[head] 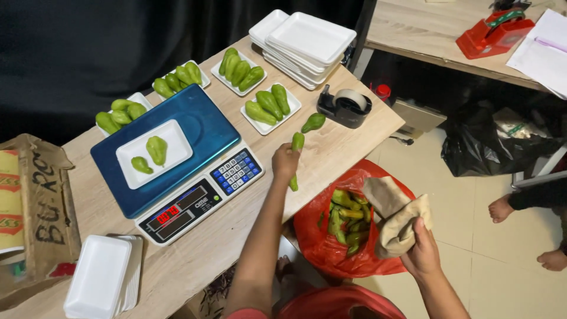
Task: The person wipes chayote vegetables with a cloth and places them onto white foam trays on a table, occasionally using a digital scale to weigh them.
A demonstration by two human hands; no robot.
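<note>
My left hand (286, 160) is closed around two green chayotes (297, 143) at the front edge of the counter (331, 147), just right of the blue scale (177, 159); one fruit sticks up above my fingers, the other hangs below them over the edge. My right hand (420, 248) is off the counter, gripping a crumpled beige cloth (397, 220) above the red bag (348, 236) on the floor, which is well to the right of the scale and lower. That bag is open and holds more green chayotes.

On the scale's platform lies a white foam tray (171, 139) with two chayotes in it, and the scale's red display is lit at its front. Just beyond my left hand, to the right of the scale, one loose chayote (313, 122) lies on the wood beside a black tape dispenser (344, 107). Behind the scale, four filled trays (271, 106) of chayotes sit in a row along the far side. Past them, at the far right corner from the scale, is a stack of empty white trays (307, 41). To the scale's front left sits another small stack of empty trays (100, 283), with a worn cardboard box (41, 207) at the left of the scale.
</note>
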